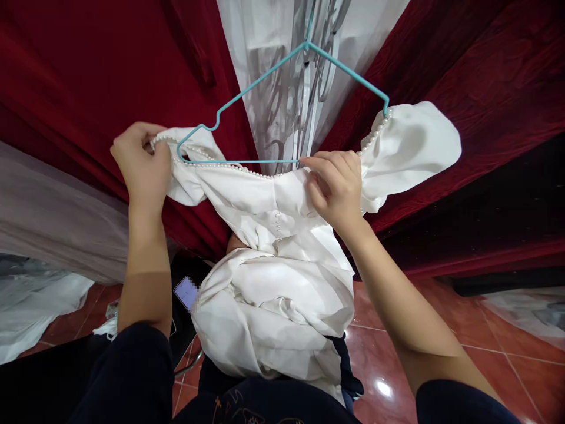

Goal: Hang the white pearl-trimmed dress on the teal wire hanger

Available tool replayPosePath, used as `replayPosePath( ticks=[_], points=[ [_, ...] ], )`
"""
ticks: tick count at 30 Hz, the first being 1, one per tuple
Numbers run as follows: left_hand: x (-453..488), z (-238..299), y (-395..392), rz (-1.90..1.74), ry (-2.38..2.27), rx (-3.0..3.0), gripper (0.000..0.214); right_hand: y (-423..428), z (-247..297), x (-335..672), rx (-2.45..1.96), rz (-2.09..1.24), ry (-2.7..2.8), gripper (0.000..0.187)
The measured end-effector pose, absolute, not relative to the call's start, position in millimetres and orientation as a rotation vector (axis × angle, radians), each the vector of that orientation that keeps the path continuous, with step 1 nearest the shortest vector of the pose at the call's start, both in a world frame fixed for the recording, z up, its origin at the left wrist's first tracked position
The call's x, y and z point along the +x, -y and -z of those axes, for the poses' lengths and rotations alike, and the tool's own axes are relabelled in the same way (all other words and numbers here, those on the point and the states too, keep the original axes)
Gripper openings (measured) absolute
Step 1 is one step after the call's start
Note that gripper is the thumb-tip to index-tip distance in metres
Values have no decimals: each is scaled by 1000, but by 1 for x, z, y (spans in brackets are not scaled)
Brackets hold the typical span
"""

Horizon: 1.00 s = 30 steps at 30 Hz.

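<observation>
A white dress with a pearl-beaded neckline spreads in front of me, its skirt bunched toward my lap. A thin turquoise clothes hanger sits at its neckline, the right end meeting the beaded edge by the puffed right sleeve. My left hand is closed, pinching the beaded edge of the left sleeve just outside the hanger's left end. With curled fingers, my right hand grips the hanger's lower bar close to the neckline; whether it also pinches dress fabric I cannot tell.
Dark red drapes hang on both sides, with a white curtain and ornate white metalwork between them. A phone-like lit screen lies on a black surface at lower left. Glossy red tiles cover the floor.
</observation>
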<state>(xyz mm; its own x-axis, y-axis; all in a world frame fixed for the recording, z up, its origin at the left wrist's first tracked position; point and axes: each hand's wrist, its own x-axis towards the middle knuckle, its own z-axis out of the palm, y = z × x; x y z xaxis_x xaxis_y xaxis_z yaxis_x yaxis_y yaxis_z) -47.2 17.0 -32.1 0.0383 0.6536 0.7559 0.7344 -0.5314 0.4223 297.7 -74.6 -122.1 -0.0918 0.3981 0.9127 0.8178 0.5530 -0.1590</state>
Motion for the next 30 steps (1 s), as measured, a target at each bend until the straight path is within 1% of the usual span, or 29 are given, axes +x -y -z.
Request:
replayPosePath(
  ticks=[2,3,5,6,8,10,12,13,15,17,20,23,25,26,28,30],
  points=[
    [-59,44,-16,1412,1525,-2329,23,76,122,293,-1039,421,1699,37],
    [-60,51,-14,1333,1512,-2427,24,75,123,291,-1050,392,1692,38],
    [-53,65,-4,1154,1433,-2648,19,73,124,287,-1068,355,1673,40],
    [-45,71,3,1060,1368,-2757,17,72,125,286,-1069,349,1664,40],
    [-24,82,18,844,1147,-2980,22,69,127,284,-1068,355,1655,40],
    [-2,88,31,766,855,-3049,26,67,128,285,-1061,371,1658,39],
    [16,88,37,881,706,-2923,27,67,128,288,-1050,379,1667,38],
    [23,87,38,989,724,-2814,27,68,128,290,-1042,383,1669,38],
    [34,85,34,1218,857,-2582,29,71,127,293,-1026,396,1671,37],
    [42,85,26,1360,997,-2450,34,75,125,294,-1035,423,1674,37],
    [49,89,17,1321,1032,-2520,39,80,121,295,-1118,448,1697,34],
    [54,93,14,1236,994,-2606,38,82,111,299,-1119,434,1655,29],
    [55,92,16,1245,987,-2627,36,80,101,308,-1082,510,1520,27],
    [55,90,17,1248,987,-2637,36,77,95,313,-1084,576,1436,29],
    [54,87,19,1235,1006,-2649,34,73,83,327,-1128,707,1310,41],
    [53,84,20,1221,1045,-2641,34,69,72,340,-1171,729,1282,42]
  ],
)
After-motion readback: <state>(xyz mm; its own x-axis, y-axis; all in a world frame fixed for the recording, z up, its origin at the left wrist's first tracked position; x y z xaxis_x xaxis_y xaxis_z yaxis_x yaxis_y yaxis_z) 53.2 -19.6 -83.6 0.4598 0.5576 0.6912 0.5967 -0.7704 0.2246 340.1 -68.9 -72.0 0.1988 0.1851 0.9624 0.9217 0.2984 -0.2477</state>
